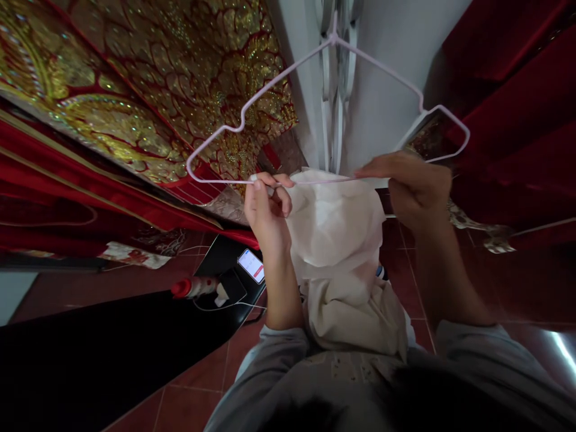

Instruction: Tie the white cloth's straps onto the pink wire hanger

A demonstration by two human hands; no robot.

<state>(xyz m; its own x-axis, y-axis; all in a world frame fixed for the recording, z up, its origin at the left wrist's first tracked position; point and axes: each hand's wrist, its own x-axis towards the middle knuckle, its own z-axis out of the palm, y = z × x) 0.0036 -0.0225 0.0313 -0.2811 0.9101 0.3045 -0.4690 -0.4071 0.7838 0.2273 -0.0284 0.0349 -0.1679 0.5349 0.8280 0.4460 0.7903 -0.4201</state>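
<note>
A hanger (pixel 333 39) above pale cloth (pixel 333 231).
The left hand (pixel 270 207) pinches the hanger's lower edge; the right hand (pixel 418 191), curled with a finger near it, is too blurred to tell whether it grips. The pale cloth seems to meet that edge; should the hanger tilt, the cloth could slide along it and bunch up.

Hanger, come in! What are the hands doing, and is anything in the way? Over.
Left hand pinching pink hanger by bottom bar; right hand at bar, grip unclear. Hook pointing away from person. Cream cloth behind bar, contact unclear.
</note>
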